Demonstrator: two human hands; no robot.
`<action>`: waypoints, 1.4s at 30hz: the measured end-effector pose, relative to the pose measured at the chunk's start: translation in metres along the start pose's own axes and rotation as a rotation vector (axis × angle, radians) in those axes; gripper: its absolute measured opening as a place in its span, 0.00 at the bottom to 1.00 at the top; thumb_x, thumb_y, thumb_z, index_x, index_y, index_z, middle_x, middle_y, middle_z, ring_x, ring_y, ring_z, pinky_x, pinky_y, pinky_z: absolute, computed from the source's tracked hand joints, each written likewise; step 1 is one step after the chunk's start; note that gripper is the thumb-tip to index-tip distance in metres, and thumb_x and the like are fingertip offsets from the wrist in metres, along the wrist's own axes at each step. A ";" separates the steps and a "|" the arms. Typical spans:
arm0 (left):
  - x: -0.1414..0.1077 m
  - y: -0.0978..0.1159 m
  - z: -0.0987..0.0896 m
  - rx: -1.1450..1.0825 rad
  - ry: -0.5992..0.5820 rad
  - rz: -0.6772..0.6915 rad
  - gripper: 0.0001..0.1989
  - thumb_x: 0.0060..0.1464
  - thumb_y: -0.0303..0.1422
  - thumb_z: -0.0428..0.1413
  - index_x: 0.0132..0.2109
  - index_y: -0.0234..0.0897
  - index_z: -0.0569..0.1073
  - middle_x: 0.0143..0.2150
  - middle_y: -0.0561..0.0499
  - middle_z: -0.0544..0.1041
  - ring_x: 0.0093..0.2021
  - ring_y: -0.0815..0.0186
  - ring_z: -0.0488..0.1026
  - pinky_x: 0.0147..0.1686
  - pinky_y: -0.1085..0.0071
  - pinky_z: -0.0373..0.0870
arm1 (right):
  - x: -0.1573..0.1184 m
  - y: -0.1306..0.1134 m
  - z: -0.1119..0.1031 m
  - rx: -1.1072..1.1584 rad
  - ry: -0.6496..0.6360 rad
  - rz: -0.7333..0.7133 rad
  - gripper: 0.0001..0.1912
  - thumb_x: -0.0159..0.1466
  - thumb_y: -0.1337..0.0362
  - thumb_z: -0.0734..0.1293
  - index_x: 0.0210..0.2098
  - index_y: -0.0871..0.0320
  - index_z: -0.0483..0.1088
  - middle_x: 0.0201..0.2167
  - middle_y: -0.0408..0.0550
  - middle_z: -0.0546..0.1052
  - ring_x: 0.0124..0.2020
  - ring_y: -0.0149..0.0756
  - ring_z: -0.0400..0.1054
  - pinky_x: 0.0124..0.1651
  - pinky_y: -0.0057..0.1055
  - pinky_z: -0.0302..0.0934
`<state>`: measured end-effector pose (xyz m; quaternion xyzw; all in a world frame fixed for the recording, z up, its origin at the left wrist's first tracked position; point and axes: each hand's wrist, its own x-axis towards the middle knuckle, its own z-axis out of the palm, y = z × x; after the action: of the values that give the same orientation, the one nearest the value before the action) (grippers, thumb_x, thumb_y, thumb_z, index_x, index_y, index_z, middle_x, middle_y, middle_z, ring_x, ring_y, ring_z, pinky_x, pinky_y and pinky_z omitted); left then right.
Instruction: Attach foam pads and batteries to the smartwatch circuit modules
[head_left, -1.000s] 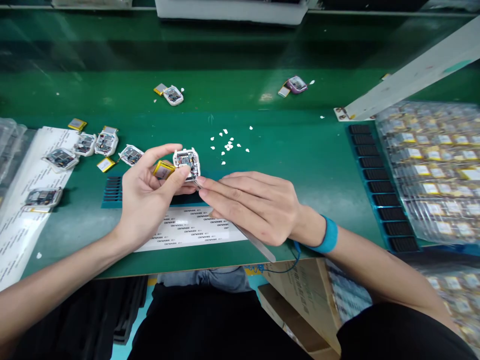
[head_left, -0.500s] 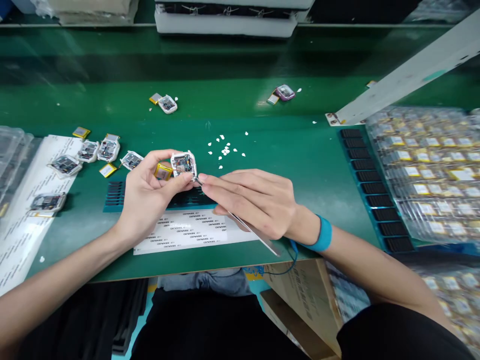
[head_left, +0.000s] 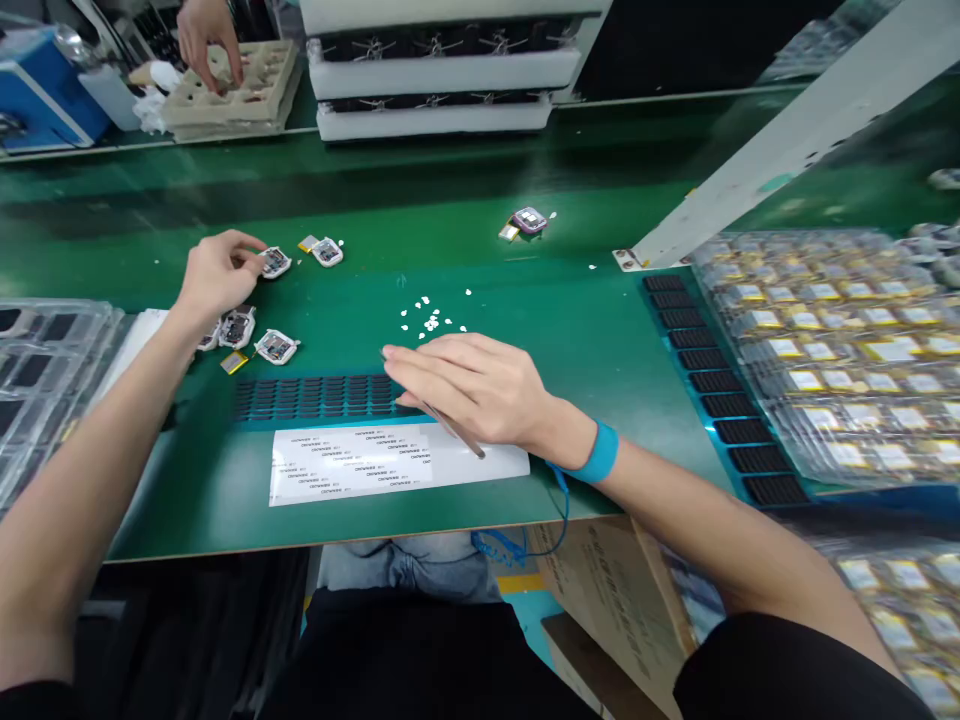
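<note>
My left hand (head_left: 220, 274) reaches to the far left of the green mat, its fingertips pinching a white-framed circuit module (head_left: 274, 262). My right hand (head_left: 469, 385) rests over the mat's near part, shut on steel tweezers (head_left: 442, 421) whose tip points left. Nearby, two more white-framed modules (head_left: 237, 327) (head_left: 276, 347) lie below my left wrist, with a small gold battery (head_left: 234, 362) beside them. Another module (head_left: 327, 252) lies to the right of my left fingers. White flecks (head_left: 429, 320) are scattered above my right hand.
A co-worker's hand (head_left: 210, 45) works in a pulp tray (head_left: 247, 85) at the far bench. A printed label sheet (head_left: 360, 462) and black foam strips (head_left: 315, 398) lie on the mat. Plastic trays of batteries (head_left: 817, 350) fill the right side.
My left hand has moved up and left, carrying the module away from the centre. My right hand has drawn back slightly with the tweezers. The view has tilted up, showing more of the far bench.
</note>
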<state>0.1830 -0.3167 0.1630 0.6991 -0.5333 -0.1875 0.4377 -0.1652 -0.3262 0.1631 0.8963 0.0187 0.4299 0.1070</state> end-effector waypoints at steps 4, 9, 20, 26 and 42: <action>0.013 -0.003 0.007 0.349 -0.059 0.024 0.18 0.60 0.40 0.58 0.51 0.32 0.74 0.58 0.49 0.75 0.62 0.52 0.61 0.69 0.48 0.45 | 0.000 -0.003 0.002 0.023 0.000 -0.036 0.12 0.70 0.62 0.68 0.47 0.65 0.74 0.46 0.47 0.82 0.40 0.30 0.76 0.43 0.29 0.73; 0.028 0.001 0.036 0.516 -0.218 0.056 0.21 0.64 0.40 0.49 0.57 0.37 0.75 0.64 0.46 0.71 0.65 0.52 0.62 0.66 0.55 0.54 | -0.002 -0.004 0.004 0.019 -0.030 -0.028 0.12 0.70 0.61 0.68 0.47 0.64 0.75 0.47 0.46 0.81 0.41 0.31 0.76 0.43 0.29 0.73; 0.036 0.019 0.055 0.428 -0.119 -0.074 0.15 0.44 0.38 0.62 0.39 0.34 0.76 0.38 0.44 0.79 0.41 0.52 0.75 0.42 0.61 0.70 | -0.004 -0.012 0.010 0.103 -0.096 -0.054 0.11 0.71 0.62 0.65 0.46 0.63 0.74 0.48 0.46 0.81 0.45 0.33 0.76 0.46 0.31 0.71; -0.015 0.056 0.058 0.177 -0.042 0.047 0.10 0.56 0.41 0.57 0.39 0.39 0.69 0.38 0.47 0.80 0.40 0.58 0.78 0.43 0.63 0.72 | -0.005 -0.012 0.010 0.216 -0.087 0.111 0.07 0.71 0.71 0.61 0.39 0.62 0.70 0.35 0.46 0.80 0.38 0.33 0.73 0.38 0.29 0.68; -0.149 0.101 0.074 -0.618 -0.416 -0.082 0.15 0.58 0.33 0.62 0.51 0.38 0.72 0.34 0.50 0.83 0.28 0.63 0.82 0.29 0.70 0.80 | -0.006 -0.015 0.007 0.560 -0.092 0.459 0.07 0.72 0.63 0.62 0.41 0.59 0.69 0.26 0.34 0.73 0.21 0.19 0.60 0.25 0.21 0.51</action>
<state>0.0163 -0.2168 0.1744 0.5017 -0.5004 -0.4954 0.5025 -0.1631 -0.3133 0.1510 0.8901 -0.0707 0.3803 -0.2410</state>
